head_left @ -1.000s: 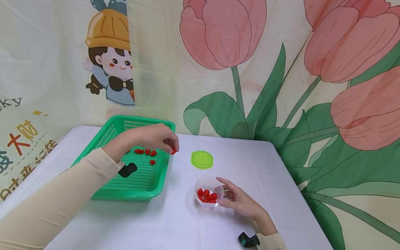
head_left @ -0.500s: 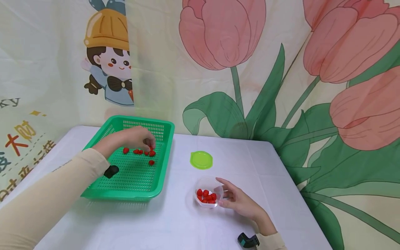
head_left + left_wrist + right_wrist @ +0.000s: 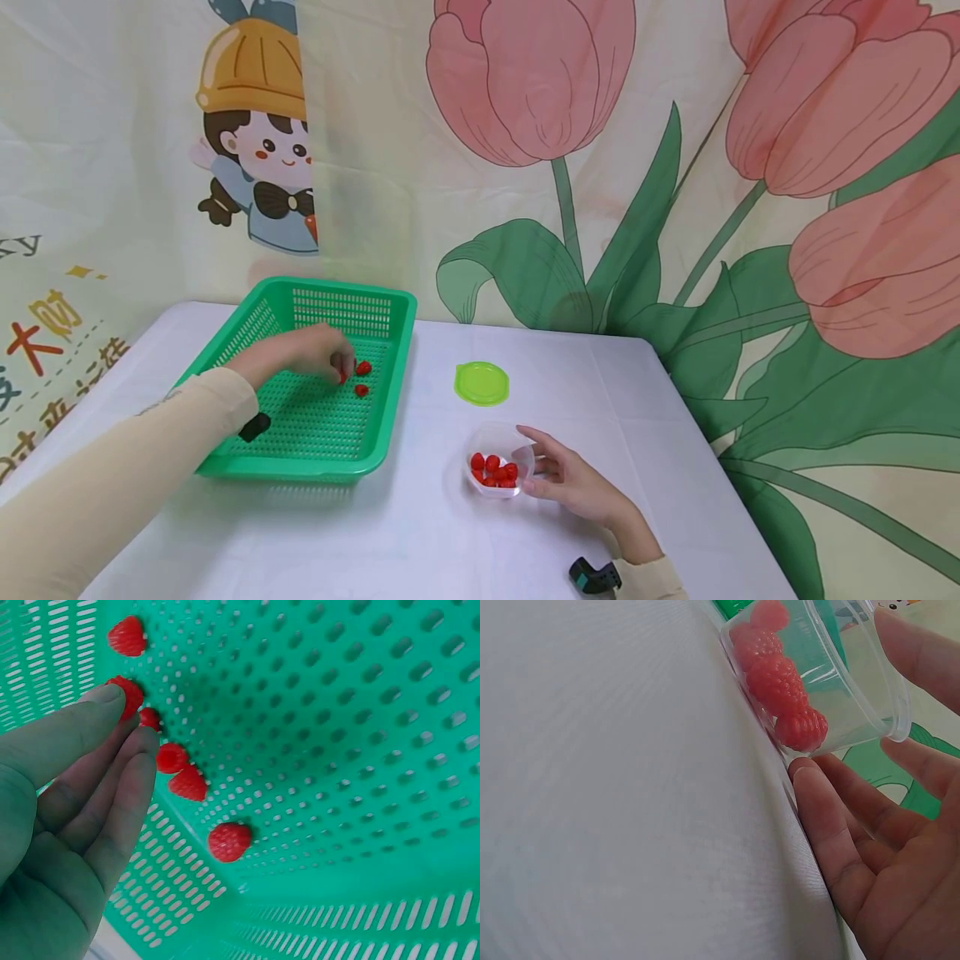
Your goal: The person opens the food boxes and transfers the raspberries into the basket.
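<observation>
Inside the green plastic basket [image 3: 322, 467], my left hand [image 3: 318, 352] reaches down over the raspberries. Its thumb and fingers pinch a raspberry [image 3: 130, 699] at their tips. Several loose raspberries lie around it on the basket floor, one raspberry [image 3: 229, 841] set apart from the row. My right hand [image 3: 573, 481] cups the side of a clear plastic tub [image 3: 491, 437] standing on the table. One finger [image 3: 922, 656] touches its rim, while others are near its base. Red raspberries [image 3: 776, 679] lie in the bottom of the tub.
A bright green round lid [image 3: 482, 383] lies flat on the white-covered table [image 3: 420, 533], behind the tub and right of the basket. A printed curtain [image 3: 375, 167] with tulips hangs along the table's back edge.
My left hand has moved left and down from the basket's right rim, where it held a raspberry, to the raspberries inside. My right hand and the tub stay in place.
</observation>
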The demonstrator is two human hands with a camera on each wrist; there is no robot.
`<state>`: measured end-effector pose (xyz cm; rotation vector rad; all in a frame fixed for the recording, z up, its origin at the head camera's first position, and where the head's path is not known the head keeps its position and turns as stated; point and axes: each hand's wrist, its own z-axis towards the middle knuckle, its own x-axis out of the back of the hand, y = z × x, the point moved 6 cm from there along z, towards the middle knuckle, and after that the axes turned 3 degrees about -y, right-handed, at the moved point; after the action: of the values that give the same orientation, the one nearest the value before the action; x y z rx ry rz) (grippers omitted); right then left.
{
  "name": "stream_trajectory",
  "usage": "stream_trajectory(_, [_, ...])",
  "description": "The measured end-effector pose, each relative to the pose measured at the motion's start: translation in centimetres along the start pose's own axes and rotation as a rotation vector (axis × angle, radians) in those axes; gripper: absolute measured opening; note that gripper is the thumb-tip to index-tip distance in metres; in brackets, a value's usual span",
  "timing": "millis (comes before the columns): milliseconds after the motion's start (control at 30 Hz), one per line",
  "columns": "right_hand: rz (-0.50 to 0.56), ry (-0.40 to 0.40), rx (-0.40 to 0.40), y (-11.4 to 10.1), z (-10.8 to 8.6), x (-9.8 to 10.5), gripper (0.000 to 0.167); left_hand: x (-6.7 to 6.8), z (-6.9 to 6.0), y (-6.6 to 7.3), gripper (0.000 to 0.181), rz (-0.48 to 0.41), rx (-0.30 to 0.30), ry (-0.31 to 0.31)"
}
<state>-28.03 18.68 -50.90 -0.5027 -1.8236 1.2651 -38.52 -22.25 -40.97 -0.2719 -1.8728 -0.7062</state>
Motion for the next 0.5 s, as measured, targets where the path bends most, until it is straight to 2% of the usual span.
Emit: stream_trajectory(500, [0.018, -0.001, -0.004, 0.2, 0.0, 0.0, 0.078, -1.6, 0.8, -0.9, 0.009, 0.006, 0.008, -0.026])
